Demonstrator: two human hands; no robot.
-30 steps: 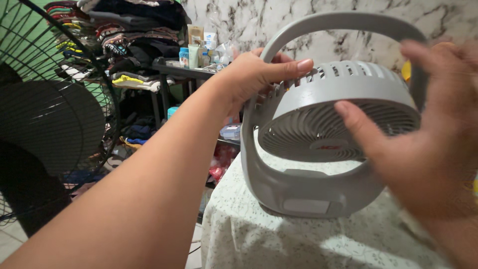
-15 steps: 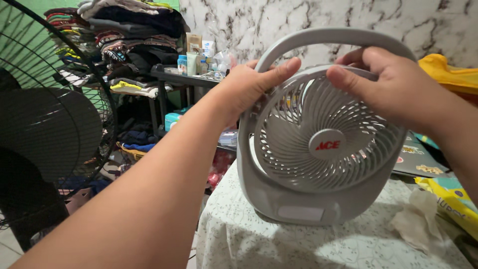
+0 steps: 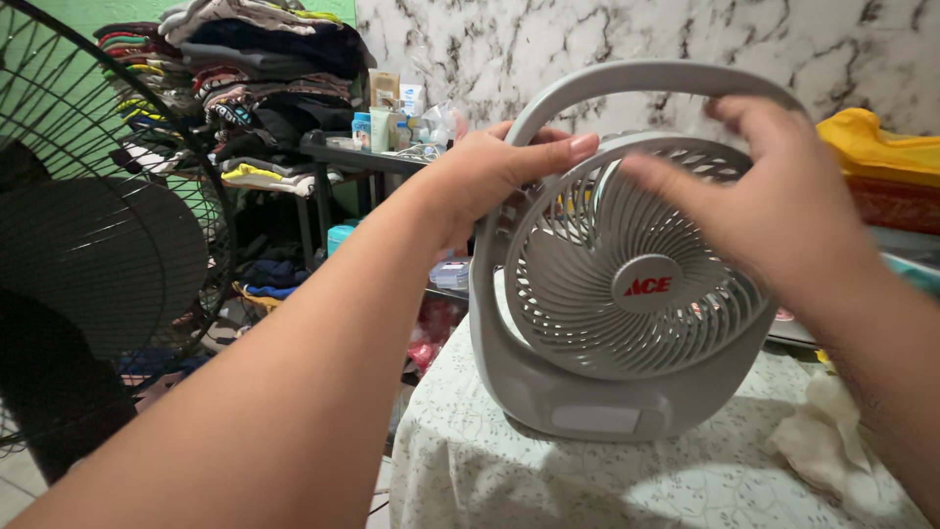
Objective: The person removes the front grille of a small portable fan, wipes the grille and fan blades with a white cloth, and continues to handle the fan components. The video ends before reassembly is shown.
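Item: small grey table fan point(image 3: 627, 294), round grille head tilting inside a U-shaped frame with an arched carry handle, standing upright on a desk point(image 3: 509, 480) covered by a pale patterned cloth, close to the desk's left edge.

Left hand point(image 3: 490, 171): fingers curled over the upper left rim of the grille where it met the frame, thumb along the top; closed on the fan.

Right hand point(image 3: 774, 206): blurred, spread across the upper right of the grille; whether it gripped the rim could not be told.

Nearby: crumpled white cloth point(image 3: 818, 441) on the desk at right; large black pedestal fan point(image 3: 98, 255) at left; stacked clothes point(image 3: 245, 88) behind.

Risk, as judged: the fan stood near the edge, so a hard push on the head could slide or tip it off; fingertips could catch in the grille slots.
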